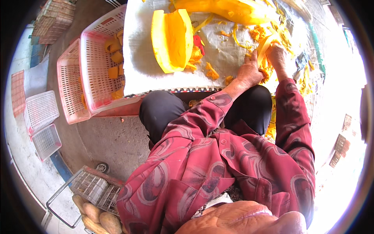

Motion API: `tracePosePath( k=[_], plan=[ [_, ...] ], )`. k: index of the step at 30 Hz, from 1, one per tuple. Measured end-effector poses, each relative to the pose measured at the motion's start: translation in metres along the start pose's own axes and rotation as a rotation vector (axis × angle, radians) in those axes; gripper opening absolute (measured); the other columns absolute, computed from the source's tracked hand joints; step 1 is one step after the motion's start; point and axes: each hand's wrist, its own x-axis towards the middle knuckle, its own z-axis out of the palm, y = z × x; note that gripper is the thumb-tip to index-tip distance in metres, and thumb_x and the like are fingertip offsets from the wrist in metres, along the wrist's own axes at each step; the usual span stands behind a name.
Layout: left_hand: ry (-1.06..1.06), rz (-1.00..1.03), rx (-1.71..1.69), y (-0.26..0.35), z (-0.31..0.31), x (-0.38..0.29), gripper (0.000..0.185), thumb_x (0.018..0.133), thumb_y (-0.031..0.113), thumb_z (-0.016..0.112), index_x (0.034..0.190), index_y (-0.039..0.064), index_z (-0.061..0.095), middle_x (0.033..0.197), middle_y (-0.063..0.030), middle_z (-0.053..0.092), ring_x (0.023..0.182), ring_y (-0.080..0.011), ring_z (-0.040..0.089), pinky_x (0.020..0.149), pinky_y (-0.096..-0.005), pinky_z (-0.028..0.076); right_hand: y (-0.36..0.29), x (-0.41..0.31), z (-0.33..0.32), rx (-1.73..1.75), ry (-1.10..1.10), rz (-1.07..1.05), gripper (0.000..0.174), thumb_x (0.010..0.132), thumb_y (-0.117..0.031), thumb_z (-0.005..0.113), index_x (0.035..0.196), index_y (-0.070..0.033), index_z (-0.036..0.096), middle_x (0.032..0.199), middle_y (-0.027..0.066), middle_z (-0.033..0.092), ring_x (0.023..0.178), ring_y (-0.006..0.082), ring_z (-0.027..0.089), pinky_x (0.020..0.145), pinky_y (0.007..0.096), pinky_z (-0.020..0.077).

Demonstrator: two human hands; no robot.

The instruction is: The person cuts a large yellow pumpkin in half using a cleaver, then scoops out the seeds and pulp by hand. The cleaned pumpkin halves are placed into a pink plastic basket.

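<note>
My left hand point(249, 70) holds the near side of a hollowed pumpkin piece point(264, 49) at the right of the covered work surface point(140, 79). My right hand point(277, 57) reaches into its stringy orange pulp, with the fingertips partly hidden. A long peeled, scooped pumpkin half point(171, 41) stands at the left of the surface, hollow side showing. Beside it lies a red-handled tool point(199, 44), partly covered by pulp. A large peeled pumpkin point(233, 10) lies across the far edge. Peel strips and pulp scraps point(212, 71) are scattered about.
Pink plastic baskets point(99, 61) with pumpkin chunks point(114, 72) stand against the left of the surface. More peelings point(306, 79) heap at the right. A cart with crates point(93, 185) and whole pumpkins point(100, 219) is behind at lower left, and white baskets point(42, 109) stand on the floor.
</note>
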Motion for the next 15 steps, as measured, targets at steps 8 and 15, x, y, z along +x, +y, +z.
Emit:
tracePosePath(
  k=[8, 15],
  plan=[
    [0.076, 0.042, -0.161, -0.017, 0.013, 0.006, 0.095, 0.069, 0.017, 0.075, 0.147, 0.007, 0.022, 0.133, -0.0259, 0.044, 0.121, -0.0378, 0.050, 0.101, -0.0390, 0.043, 0.014, -0.050, 0.047, 0.979, -0.052, 0.234, 0.015, 0.088, -0.008, 0.059, 0.095, 0.004, 0.063, 0.078, 0.0131, 0.065, 0.073, 0.0186, 0.063, 0.063, 0.0360, 0.0502],
    [0.039, 0.098, -0.147, -0.026, 0.007, 0.011, 0.098, 0.068, 0.018, 0.070, 0.148, 0.005, 0.014, 0.128, -0.0285, 0.048, 0.115, -0.0425, 0.052, 0.099, -0.0436, 0.044, 0.024, -0.016, 0.006, 0.449, 0.249, 0.159, 0.021, 0.087, -0.020, 0.059, 0.087, 0.000, 0.064, 0.067, 0.0142, 0.064, 0.060, 0.0218, 0.060, 0.058, 0.0374, 0.0465]
  ],
)
